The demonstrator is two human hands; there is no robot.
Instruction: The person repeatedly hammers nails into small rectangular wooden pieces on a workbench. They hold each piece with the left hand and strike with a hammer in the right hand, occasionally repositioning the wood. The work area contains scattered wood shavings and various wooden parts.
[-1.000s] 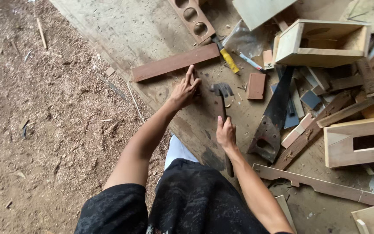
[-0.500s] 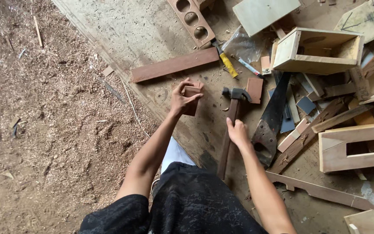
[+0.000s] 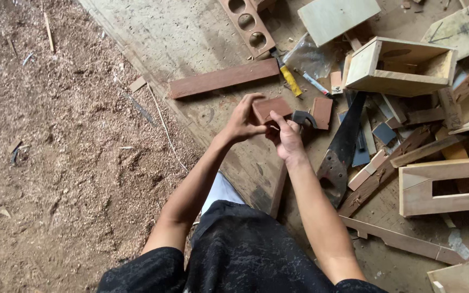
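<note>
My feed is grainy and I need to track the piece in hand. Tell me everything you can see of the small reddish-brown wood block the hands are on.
The small wood block is a flat, roughly rectangular piece of reddish-brown timber with plain faces and squared edges. It is held just above the wooden work surface, broad face up, slightly tilted. The left hand holds its left end in a grip, and the right hand touches its near edge. A hammer's metal head sits right beside it; whether they touch I cannot tell. Its underside is hidden.
</note>
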